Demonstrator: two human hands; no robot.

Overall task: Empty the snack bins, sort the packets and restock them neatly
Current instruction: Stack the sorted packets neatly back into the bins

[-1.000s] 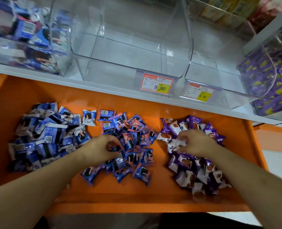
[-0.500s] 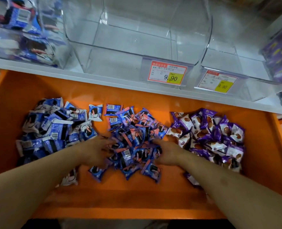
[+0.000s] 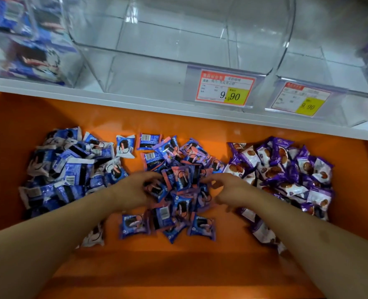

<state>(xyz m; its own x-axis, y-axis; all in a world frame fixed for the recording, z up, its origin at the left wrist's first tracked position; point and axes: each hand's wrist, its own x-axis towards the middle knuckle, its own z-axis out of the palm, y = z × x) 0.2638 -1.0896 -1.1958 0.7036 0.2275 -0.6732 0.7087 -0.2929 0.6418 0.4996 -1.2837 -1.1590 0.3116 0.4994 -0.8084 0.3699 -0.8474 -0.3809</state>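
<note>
Orange shelf tray (image 3: 178, 266) fills lower frame; white shelf edge (image 3: 92, 97) runs across above it w/ clear plastic bins on top.

Upper left: bin (image 3: 27, 39) holding blue packets, blurred. Upper centre: empty clear bin (image 3: 178, 39), price tag (image 3: 226, 88) on its front, red border, yellow patch reading "9.90"; other print too small to read. Upper right: second empty bin (image 3: 321, 67) w/ similar tag (image 3: 300, 99), also "9.90".

On tray, left to right: pile of blue-and-white packets (image 3: 68, 171) at centre left; blue-and-pink packets (image 3: 178, 186) mid frame, some showing barcodes; purple-and-white packets (image 3: 286, 175) at centre right. Brand names not legible.

Left hand (image 3: 135, 188) sits on left side of middle pile, fingers curled onto a blue-pink packet, prob. gripping it, motion blur makes it unclear. Right hand (image 3: 228, 186) on pile's right side, fingers bent over packets; can't tell if it holds one. Hands apart, pile between them.
</note>
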